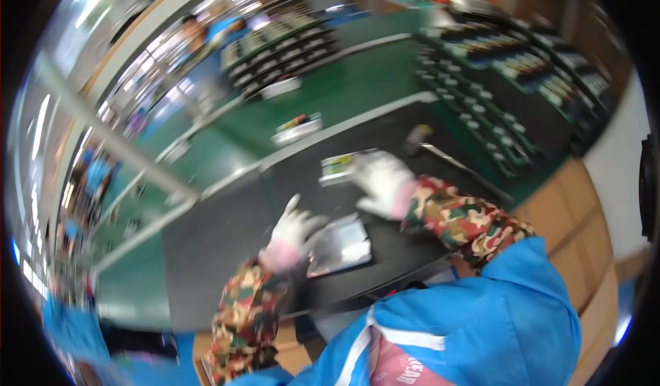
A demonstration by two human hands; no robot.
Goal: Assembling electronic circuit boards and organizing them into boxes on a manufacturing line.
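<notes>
My left hand (294,235), in a white glove with a pink cuff, has its fingers apart and index finger stretched out. It is beside the left edge of a flat silvery pouch or plate (347,244) on the dark mat; blur hides whether they touch. My right hand (383,183), gloved the same way, has its fingers at the right end of a small green-and-white piece (334,170), perhaps a circuit board. Its thumb lies apart, lower down. Motion blur hides whether the fingers grip the piece.
A hammer-like tool (450,158) lies on the dark mat (213,255), beyond my right forearm. Racks of boards (481,104) stand at the right, with more (282,56) far off. A white box (297,130) sits past the pale rail. Cardboard (567,207) is at my right.
</notes>
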